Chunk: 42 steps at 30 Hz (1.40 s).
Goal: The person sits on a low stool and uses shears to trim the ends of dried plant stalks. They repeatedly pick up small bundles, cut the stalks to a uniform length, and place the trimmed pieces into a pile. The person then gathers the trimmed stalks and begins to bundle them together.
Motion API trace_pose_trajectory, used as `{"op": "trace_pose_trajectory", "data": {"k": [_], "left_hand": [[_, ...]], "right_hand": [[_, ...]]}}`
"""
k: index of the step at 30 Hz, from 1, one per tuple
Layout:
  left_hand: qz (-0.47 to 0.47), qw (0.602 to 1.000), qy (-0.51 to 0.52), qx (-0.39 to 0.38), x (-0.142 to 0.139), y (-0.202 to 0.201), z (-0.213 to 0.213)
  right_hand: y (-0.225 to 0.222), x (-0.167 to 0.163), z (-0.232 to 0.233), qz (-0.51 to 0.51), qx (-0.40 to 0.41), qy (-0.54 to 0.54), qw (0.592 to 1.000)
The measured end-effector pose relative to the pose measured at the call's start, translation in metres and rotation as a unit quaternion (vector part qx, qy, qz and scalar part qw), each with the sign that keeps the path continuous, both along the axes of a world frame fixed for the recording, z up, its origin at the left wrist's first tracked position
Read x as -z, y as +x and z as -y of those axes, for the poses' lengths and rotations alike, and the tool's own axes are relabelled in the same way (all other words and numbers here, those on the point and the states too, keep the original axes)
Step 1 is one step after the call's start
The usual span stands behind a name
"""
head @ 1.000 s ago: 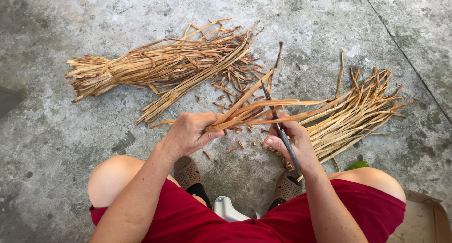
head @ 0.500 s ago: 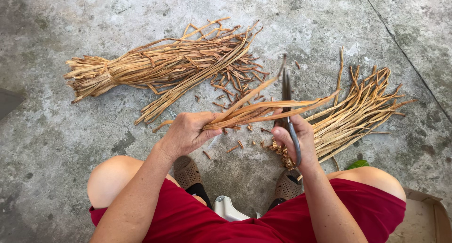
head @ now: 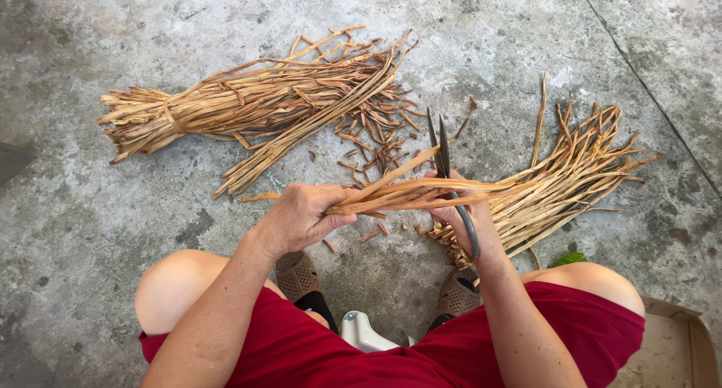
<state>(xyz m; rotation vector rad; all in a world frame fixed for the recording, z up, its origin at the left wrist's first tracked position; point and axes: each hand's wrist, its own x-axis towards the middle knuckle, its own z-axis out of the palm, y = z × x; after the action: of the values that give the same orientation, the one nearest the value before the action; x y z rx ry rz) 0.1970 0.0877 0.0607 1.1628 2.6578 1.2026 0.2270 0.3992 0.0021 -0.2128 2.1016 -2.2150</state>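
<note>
1. The left hand [head: 301, 219] is closed around one end of a few dried plant strips [head: 421, 192], holding them roughly level above the concrete floor [head: 90, 230]
2. The right hand [head: 466, 219] grips the handles of dark metal scissors [head: 444, 159]; the blades point away from the person, nearly closed, and stand just behind the held strips
3. The far ends of the held strips reach over a loose heap of the same strips [head: 579, 170] lying on the floor to the right
4. A larger tied bundle of strips [head: 248, 102] lies on the floor farther out to the left, well apart from both hands
5. Short cut scraps [head: 372, 132] are scattered on the floor between the tied bundle and the scissors
6. The person sits low in red shorts [head: 301, 350], knees spread, with brown perforated shoes [head: 297, 271] on the floor beneath the hands
7. A cardboard box corner [head: 677, 343] shows at the lower right
</note>
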Motion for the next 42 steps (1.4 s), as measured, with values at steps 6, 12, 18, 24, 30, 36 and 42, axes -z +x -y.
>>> {"op": "trace_pose_trajectory", "data": {"k": [6, 12, 18, 24, 30, 36, 42], "left_hand": [[0.133, 0.988, 0.075, -0.016, 0.023, -0.009, 0.013], [0.220, 0.962, 0.150, -0.062, 0.042, -0.014, 0.022], [0.241, 0.956, 0.140, -0.089, 0.034, -0.013, 0.025], [0.230, 0.970, 0.064, -0.051, 0.026, -0.014, 0.017], [0.236, 0.968, 0.048, -0.075, 0.029, -0.015, 0.016], [0.247, 0.962, 0.077, -0.089, 0.031, -0.016, 0.015], [0.302, 0.923, 0.209, -0.112, 0.013, -0.012, 0.001]], "right_hand": [[0.000, -0.001, 0.002, 0.057, 0.060, -0.063, 0.995], [0.003, -0.012, 0.004, 0.018, 0.051, -0.058, 0.997], [0.006, -0.027, 0.001, -0.048, 0.046, -0.087, 0.994], [0.006, -0.037, -0.012, -0.057, 0.049, -0.077, 0.994], [0.006, -0.031, -0.018, -0.016, 0.089, -0.094, 0.991], [0.006, -0.029, -0.019, -0.003, 0.113, -0.139, 0.984], [0.004, -0.023, 0.003, -0.022, 0.096, -0.064, 0.993]]}}
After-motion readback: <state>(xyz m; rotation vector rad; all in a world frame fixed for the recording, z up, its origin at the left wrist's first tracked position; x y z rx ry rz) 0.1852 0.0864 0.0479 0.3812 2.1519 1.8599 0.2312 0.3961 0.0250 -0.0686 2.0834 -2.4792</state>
